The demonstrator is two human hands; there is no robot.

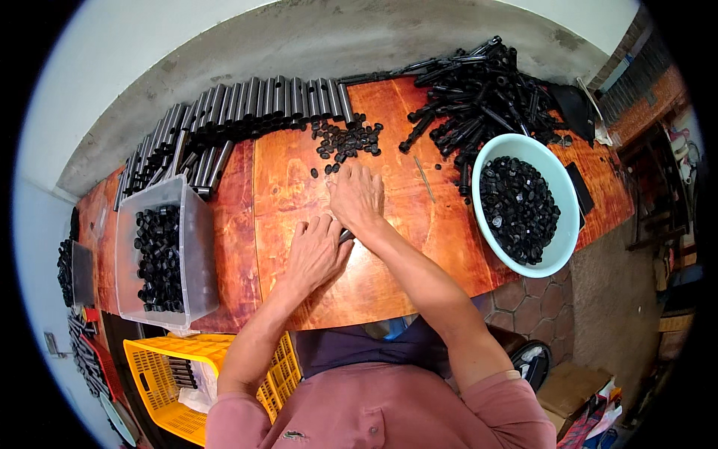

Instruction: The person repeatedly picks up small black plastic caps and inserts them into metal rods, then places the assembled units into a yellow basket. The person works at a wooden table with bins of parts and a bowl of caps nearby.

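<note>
My left hand point(313, 253) rests low over the middle of the wooden table, its fingers curled round a short dark tube point(345, 236); only one end of the tube shows beside the thumb. Just beyond it, my right hand point(359, 197) is bent down to the tabletop, fingers closed together. Whatever lies under those fingertips is hidden. Right past them spreads a loose patch of small black oval caps point(348, 140), a few of them close to the right fingertips.
Dark metal tubes point(280, 97) are stacked at the back left, and black rod-like parts point(486, 101) are heaped at the back right. A clear plastic bin point(202, 262) and a pale blue basin point(566, 239) hold small black pieces. A yellow crate point(161, 396) stands below the table edge.
</note>
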